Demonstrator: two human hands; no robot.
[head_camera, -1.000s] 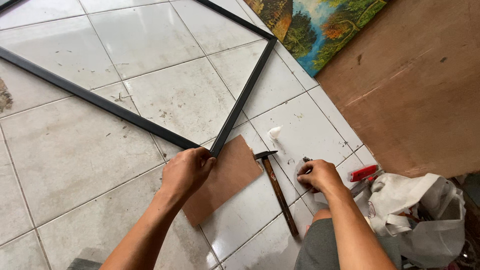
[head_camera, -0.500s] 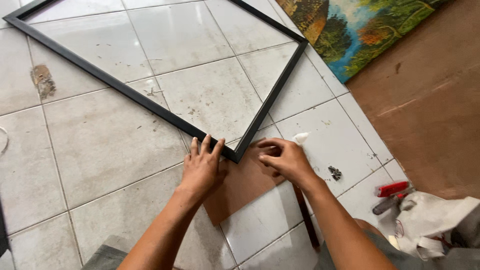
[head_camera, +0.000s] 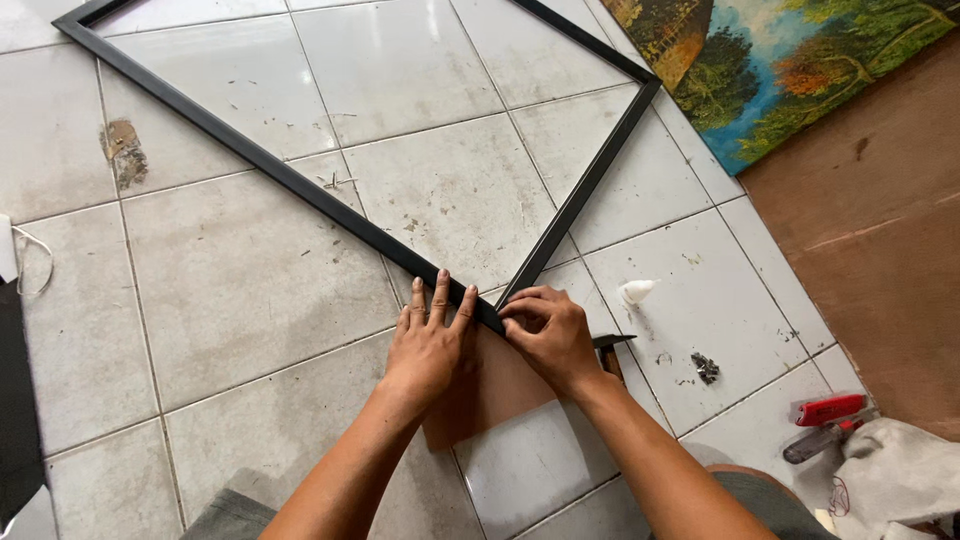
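Home picture-framing workspace, I'm working on a tiled floor (head_camera: 250, 280): black frame (head_camera: 300, 190) laid out, landscape painting (head_camera: 780, 60) at the floor's far right edge, hammer (head_camera: 612, 345), pile of small staples (head_camera: 706, 367), red-handled tool (head_camera: 828, 409).

I see a black frame (head_camera: 300, 190) lying on pale grey-white floor tiles (head_camera: 250, 290) flecked with dirt and crossed by darker grout lines. Under the frame's corner lies a plain brown board (head_camera: 500, 395). At the top right a painting (head_camera: 770, 60) shows greens, orange-browns and a blue patch. Beside it the surface (head_camera: 880, 240) is reddish brown. A red-handled tool (head_camera: 828, 408) lies by a white-grey cloth (head_camera: 895, 475).
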